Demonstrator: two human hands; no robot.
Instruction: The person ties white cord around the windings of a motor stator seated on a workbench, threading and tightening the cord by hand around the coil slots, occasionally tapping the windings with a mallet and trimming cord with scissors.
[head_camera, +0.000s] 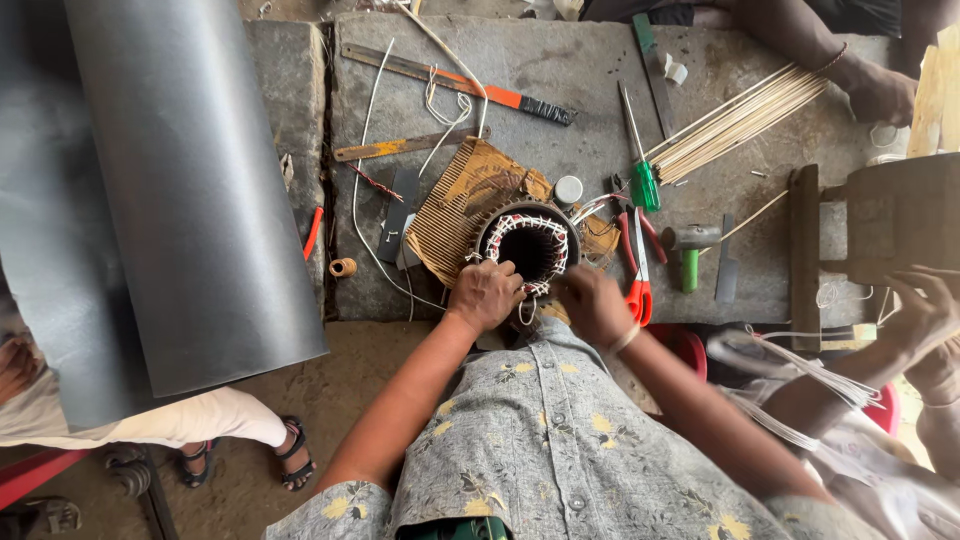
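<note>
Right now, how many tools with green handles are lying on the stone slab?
2. A green-handled screwdriver lies just right of the round wound motor stator, and a green-handled steel hammer lies further right, past the red-handled pliers. Others may be hidden under the clutter.

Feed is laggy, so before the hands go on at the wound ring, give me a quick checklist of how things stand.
1. Left hand on the wound ring, at its near rim: ok.
2. Right hand at the ring's near right edge: ok; whether it pinches a wire, cannot tell.
3. Ring seated on the corrugated cardboard: ok.
4. Red-handled scissors beside the right hand, untouched: ok.
5. Green screwdriver on the stone slab, apart from both hands: ok.
6. Another person's hand at the right, apart from the ring: ok.
</note>
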